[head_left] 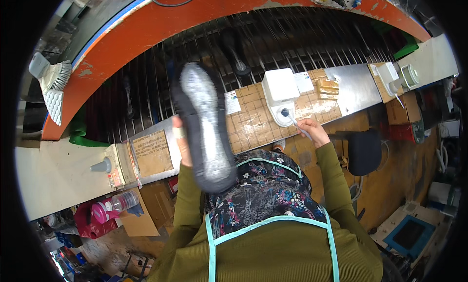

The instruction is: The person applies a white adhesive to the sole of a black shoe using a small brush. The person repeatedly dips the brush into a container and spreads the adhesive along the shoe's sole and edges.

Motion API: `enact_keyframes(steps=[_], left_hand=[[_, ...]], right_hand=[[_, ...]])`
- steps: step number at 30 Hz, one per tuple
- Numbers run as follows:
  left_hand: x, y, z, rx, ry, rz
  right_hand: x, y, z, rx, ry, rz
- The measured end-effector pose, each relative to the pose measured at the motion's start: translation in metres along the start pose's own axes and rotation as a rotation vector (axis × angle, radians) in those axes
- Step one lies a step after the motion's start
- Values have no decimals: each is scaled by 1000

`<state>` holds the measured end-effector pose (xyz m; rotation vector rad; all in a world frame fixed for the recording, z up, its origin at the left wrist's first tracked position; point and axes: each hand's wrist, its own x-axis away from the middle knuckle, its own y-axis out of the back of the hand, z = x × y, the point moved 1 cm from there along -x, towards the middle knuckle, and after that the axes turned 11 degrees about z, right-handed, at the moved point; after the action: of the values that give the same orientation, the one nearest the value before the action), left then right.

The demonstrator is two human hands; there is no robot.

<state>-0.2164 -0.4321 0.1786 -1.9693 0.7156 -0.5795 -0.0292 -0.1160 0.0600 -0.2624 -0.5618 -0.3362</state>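
My left hand (181, 141) grips a black shoe upper (184, 106) by its left side and holds it up over the bench edge, sole side toward me. Its underside has a glossy, silvery-white strip from end to end; most of my left fingers are behind it. In my right hand (314, 131) is a small brush (294, 120), pinched by its pale handle. The brush's dark head is over the front tray of a white glue container (281, 87); whether they touch I cannot tell. Beyond, another dark shoe upper (236, 53) lies on the metal rods.
Metal rods (302, 38) run under an orange arched frame (258, 0). Taped cardboard (248, 128) covers the bench, holding a yellowish-brown block (327, 89) and printed cards (232, 103). A dark chair (364, 153) stands right; a plastic bottle (123, 200) and cardboard box (148, 204) sit lower left.
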Motion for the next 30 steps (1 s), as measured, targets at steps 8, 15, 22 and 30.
enact_keyframes(steps=[8, 15, 22, 30], left_hand=[[-33, -46, 23, -329, 18, 299], [-31, -79, 24, -591, -114, 407], [-24, -88, 17, -634, -130, 447], [-23, -87, 8, -777, -180, 466]], right_hand=[[85, -99, 145, 766, 1012, -460], [105, -138, 175, 623, 1200, -316], [91, -142, 196, 635, 1266, -320], [73, -143, 229, 703, 1317, -337]])
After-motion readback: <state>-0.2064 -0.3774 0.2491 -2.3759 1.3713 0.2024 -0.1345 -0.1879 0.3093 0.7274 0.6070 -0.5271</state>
